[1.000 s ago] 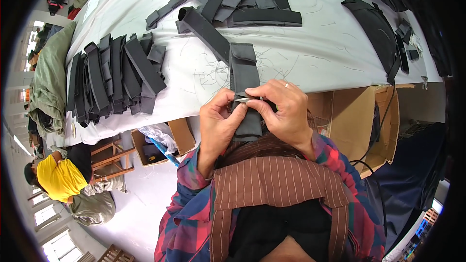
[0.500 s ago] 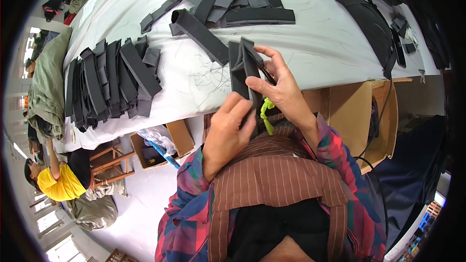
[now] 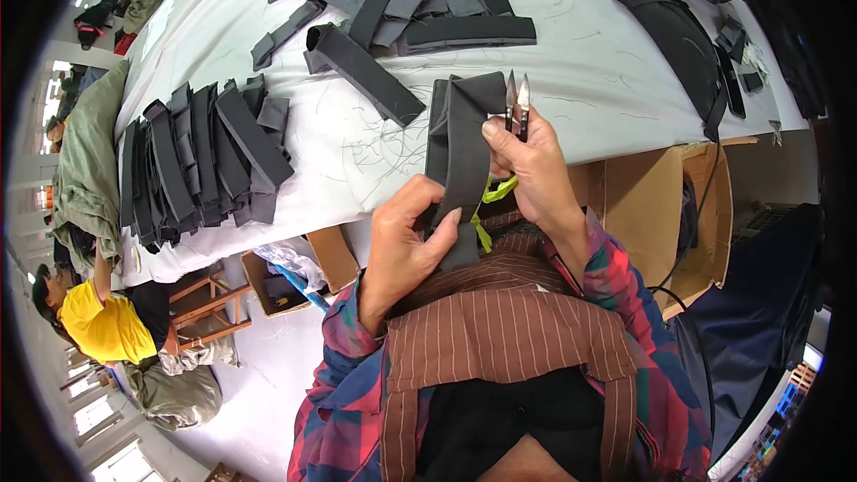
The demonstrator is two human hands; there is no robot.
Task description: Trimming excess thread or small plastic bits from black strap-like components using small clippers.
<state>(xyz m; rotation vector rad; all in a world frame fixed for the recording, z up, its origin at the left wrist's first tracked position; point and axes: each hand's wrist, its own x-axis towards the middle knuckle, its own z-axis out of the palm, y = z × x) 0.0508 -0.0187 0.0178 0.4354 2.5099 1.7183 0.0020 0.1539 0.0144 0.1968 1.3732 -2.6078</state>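
A dark grey folded fabric strip [image 3: 469, 138] stands up between my hands at the table's front edge. My left hand [image 3: 406, 228] pinches its lower part between thumb and fingers. Beside its upper right edge, my right hand [image 3: 536, 161] is closed around small thread snips [image 3: 516, 107], whose two pointed blades stick up past the thumb and stand apart. A bright yellow-green cord [image 3: 494, 196] hangs below the right hand, behind the strip. One more grey strip [image 3: 370, 76] lies flat on the table just beyond the left hand.
Strips stand in a row [image 3: 205, 152] at the left; a loose pile [image 3: 428, 0] lies at the back. A curved black piece [image 3: 669, 45] rests far right. Cardboard boxes [image 3: 638, 205] are under the table edge. A person in yellow [image 3: 112, 326] sits far left.
The strip has been turned so its broad side shows, and my left hand has slid lower on it. My right hand has drawn off to the right, and the snips' blades now show upright.
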